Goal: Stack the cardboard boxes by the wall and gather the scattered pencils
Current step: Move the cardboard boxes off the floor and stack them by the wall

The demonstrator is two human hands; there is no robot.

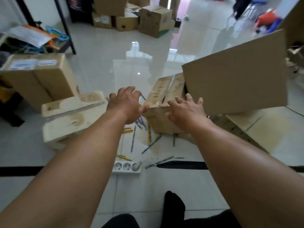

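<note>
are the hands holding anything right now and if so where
Nothing is held. The left hand and right hand are open, fingers spread, at the small taped box. The left thumb is by its near top corner, but no grip is formed.

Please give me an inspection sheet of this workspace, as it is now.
Surface: glossy white tiled floor.
Job's things: taped box between the hands; pale box and labelled box left; large cardboard box right; pencils scattered on floor.
Clutter: papers and bags on left shelf.
Grippers: left hand and right hand open, fingers spread at taped box.
Cables: power strip; black band beside it, cable or not unclear.
Surroundings: more boxes at far wall.
</note>
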